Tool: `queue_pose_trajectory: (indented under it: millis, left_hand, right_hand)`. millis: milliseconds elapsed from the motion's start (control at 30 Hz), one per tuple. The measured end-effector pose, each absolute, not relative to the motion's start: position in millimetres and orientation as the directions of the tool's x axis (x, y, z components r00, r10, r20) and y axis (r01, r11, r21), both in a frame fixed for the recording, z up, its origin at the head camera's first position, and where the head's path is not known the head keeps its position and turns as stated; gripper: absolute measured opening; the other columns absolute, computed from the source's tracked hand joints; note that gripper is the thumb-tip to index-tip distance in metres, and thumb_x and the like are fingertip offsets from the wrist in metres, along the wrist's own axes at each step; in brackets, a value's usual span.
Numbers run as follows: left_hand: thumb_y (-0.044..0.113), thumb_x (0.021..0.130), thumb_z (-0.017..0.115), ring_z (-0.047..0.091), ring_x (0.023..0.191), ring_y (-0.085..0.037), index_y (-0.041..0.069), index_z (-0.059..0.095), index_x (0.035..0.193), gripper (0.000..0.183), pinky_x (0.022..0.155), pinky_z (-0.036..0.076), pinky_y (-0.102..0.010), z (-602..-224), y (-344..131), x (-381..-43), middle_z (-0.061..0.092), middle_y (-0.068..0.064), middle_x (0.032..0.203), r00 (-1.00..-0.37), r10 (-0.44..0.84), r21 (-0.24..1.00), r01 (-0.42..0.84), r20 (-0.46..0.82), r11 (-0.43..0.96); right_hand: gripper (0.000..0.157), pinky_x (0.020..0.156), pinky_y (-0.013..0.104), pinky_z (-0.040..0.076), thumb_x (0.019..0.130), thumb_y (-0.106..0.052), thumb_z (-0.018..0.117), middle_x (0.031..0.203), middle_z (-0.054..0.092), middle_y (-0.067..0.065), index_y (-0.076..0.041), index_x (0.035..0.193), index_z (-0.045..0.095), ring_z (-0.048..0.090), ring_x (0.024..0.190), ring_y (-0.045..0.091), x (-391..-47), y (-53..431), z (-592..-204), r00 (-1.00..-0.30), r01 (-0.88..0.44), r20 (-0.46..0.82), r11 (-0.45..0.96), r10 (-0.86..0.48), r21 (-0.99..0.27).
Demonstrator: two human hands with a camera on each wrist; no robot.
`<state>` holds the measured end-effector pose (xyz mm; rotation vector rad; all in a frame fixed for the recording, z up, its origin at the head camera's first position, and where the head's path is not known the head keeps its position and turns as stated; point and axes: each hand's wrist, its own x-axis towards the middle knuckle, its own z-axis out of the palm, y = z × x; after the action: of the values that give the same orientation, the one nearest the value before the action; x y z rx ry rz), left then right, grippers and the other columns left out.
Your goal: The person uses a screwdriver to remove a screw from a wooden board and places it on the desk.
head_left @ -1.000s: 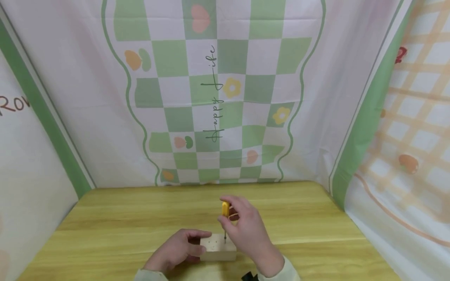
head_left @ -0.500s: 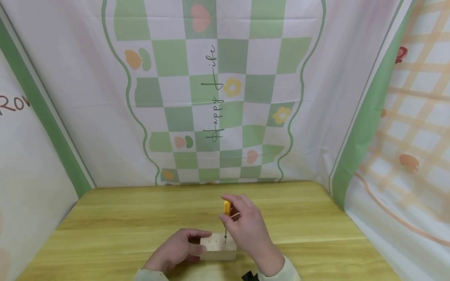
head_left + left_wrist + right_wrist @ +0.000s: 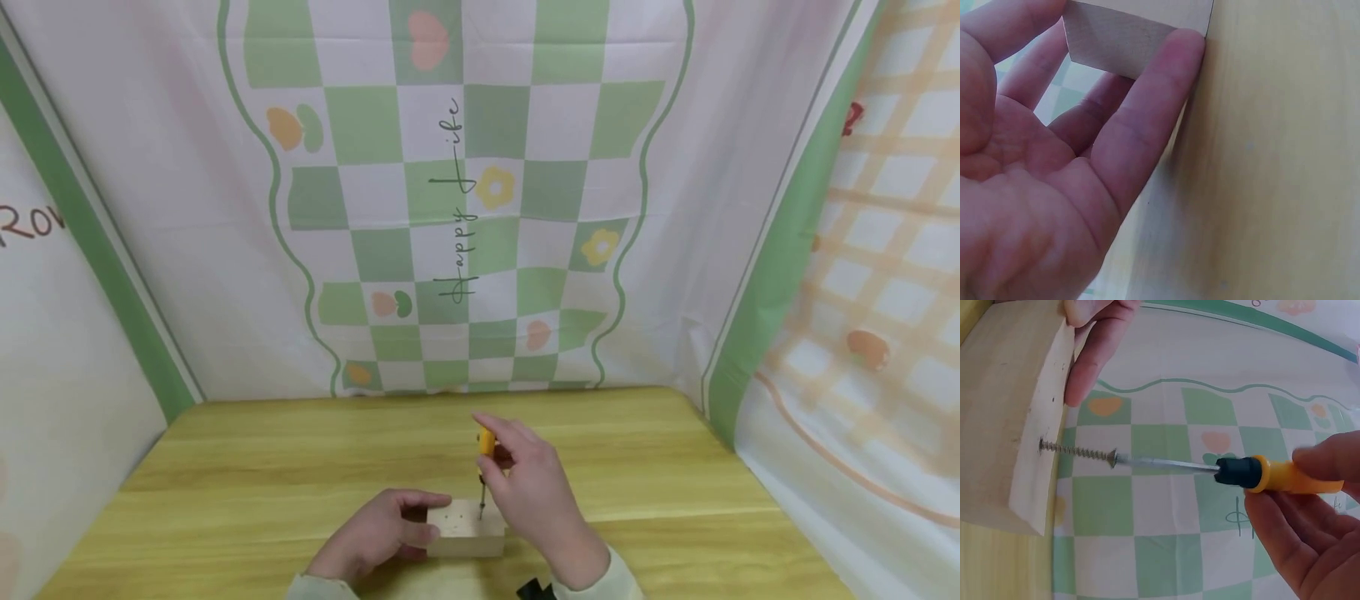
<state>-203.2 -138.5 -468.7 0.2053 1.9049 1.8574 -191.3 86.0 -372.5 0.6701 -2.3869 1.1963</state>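
A pale wooden block point(image 3: 467, 546) lies on the table below me, with several small dark holes in its top face. My left hand point(image 3: 381, 533) grips the block's left end between thumb and fingers. In my right hand point(image 3: 538, 492) is a screwdriver point(image 3: 1282, 476) with a yellow handle and black collar, pinched by the thumb and fingers. Its metal shaft meets the head of a screw point(image 3: 1079, 450). The screw's tip sits in the block's top face, and most of the thread shows outside the wood. The screwdriver leans slightly right in the head view.
The wood-grain table point(image 3: 300, 450) reaches back to a green-and-white checked cloth point(image 3: 367, 125). Printed cloths hang at both sides. A small black object point(image 3: 534, 590) shows beside the right wrist at the bottom edge.
The screwdriver's handle has tipped a little to the right, and my right hand's fingers have shifted on it. My left hand and the block stay where they were.
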Motion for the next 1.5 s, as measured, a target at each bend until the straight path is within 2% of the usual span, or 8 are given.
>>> queue_pose_trajectory:
  millis: [200, 533, 633, 733, 833, 1000, 1233, 1500]
  left_hand:
    - [0.001, 0.085, 0.076, 0.063, 0.094, -0.026, 0.006, 0.067, 0.128, 0.044, 0.077, 0.058, -0.042, -467.9, -138.1, -202.0, 0.062, -0.011, 0.12, -0.884, 0.414, 0.976, -0.204, -0.219, 0.079]
    - [0.002, 0.085, 0.076, 0.063, 0.094, -0.026, 0.005, 0.067, 0.129, 0.044, 0.077, 0.058, -0.042, -466.9, -137.6, -201.6, 0.062, -0.011, 0.12, -0.884, 0.412, 0.975, -0.206, -0.222, 0.085]
    - [0.002, 0.087, 0.075, 0.063, 0.096, -0.025, 0.005, 0.066, 0.13, 0.044, 0.078, 0.058, -0.042, -468.6, -137.9, -201.6, 0.062, -0.011, 0.118, -0.881, 0.418, 0.975, -0.206, -0.222, 0.084]
    - [0.001, 0.087, 0.074, 0.062, 0.096, -0.025, 0.004, 0.065, 0.131, 0.044, 0.078, 0.058, -0.043, -470.3, -137.9, -201.4, 0.062, -0.011, 0.117, -0.881, 0.422, 0.976, -0.2, -0.216, 0.082]
    - [0.0, 0.087, 0.074, 0.062, 0.096, -0.025, 0.004, 0.065, 0.131, 0.044, 0.077, 0.058, -0.042, -471.4, -137.6, -201.2, 0.062, -0.011, 0.117, -0.882, 0.421, 0.977, -0.196, -0.212, 0.081]
    - [0.001, 0.087, 0.074, 0.062, 0.096, -0.025, 0.003, 0.065, 0.131, 0.045, 0.076, 0.058, -0.042, -471.9, -136.6, -200.5, 0.063, -0.011, 0.115, -0.882, 0.423, 0.978, -0.192, -0.207, 0.079]
    - [0.001, 0.088, 0.074, 0.063, 0.096, -0.027, 0.002, 0.064, 0.131, 0.045, 0.076, 0.058, -0.041, -469.4, -135.6, -198.5, 0.063, -0.011, 0.114, -0.882, 0.429, 0.98, -0.185, -0.197, 0.07]
    - [0.0, 0.086, 0.075, 0.063, 0.094, -0.026, 0.002, 0.064, 0.131, 0.046, 0.075, 0.058, -0.041, -467.6, -135.2, -197.9, 0.063, -0.012, 0.113, -0.887, 0.418, 0.98, -0.183, -0.197, 0.074]
  right_hand:
    - [0.054, 0.074, 0.02, 0.055, 0.09, 0.011, 0.06, 0.111, 0.067, 0.001, -0.01, 0.139, 0.053, 0.068, 0.094, 0.018, -189.5, 87.7, -369.4, -0.829, -0.555, 0.489, 0.495, -0.271, -0.668]
    - [0.051, 0.073, 0.023, 0.056, 0.09, 0.01, 0.062, 0.112, 0.066, -0.001, -0.012, 0.136, 0.054, 0.068, 0.09, 0.016, -189.5, 93.4, -364.9, -0.846, -0.531, 0.487, 0.435, -0.217, -0.727]
    - [0.055, 0.07, 0.027, 0.058, 0.09, 0.006, 0.066, 0.111, 0.068, 0.005, -0.016, 0.138, 0.053, 0.068, 0.086, 0.02, -196.5, 106.7, -362.4, -0.9, -0.432, 0.417, 0.38, -0.126, -0.818]
    - [0.055, 0.069, 0.034, 0.059, 0.091, 0.002, 0.07, 0.108, 0.068, 0.013, -0.017, 0.139, 0.052, 0.069, 0.082, 0.022, -213.0, 133.6, -362.0, -0.963, -0.261, 0.269, 0.295, -0.016, -0.919]
    - [0.053, 0.068, 0.037, 0.059, 0.092, -0.001, 0.069, 0.102, 0.068, 0.016, -0.007, 0.14, 0.049, 0.069, 0.078, 0.024, -235.2, 171.1, -369.6, -0.991, -0.128, 0.134, 0.197, 0.019, -0.972]
    - [0.057, 0.072, 0.038, 0.059, 0.095, -0.002, 0.065, 0.096, 0.068, 0.011, 0.004, 0.144, 0.037, 0.068, 0.078, 0.024, -261.5, 233.9, -394.8, -0.999, 0.028, -0.031, 0.065, -0.034, -0.998]
    - [0.059, 0.073, 0.039, 0.058, 0.096, -0.005, 0.064, 0.101, 0.063, 0.014, 0.003, 0.147, 0.036, 0.065, 0.082, 0.025, -267.9, 280.4, -424.9, -0.98, 0.181, -0.19, 0.151, -0.053, -0.972]
    - [0.059, 0.065, 0.043, 0.059, 0.088, 0.001, 0.07, 0.096, 0.061, 0.014, 0.006, 0.14, 0.044, 0.063, 0.073, 0.023, -257.5, 279.1, -448.1, -0.963, 0.22, -0.249, 0.23, -0.104, -0.948]
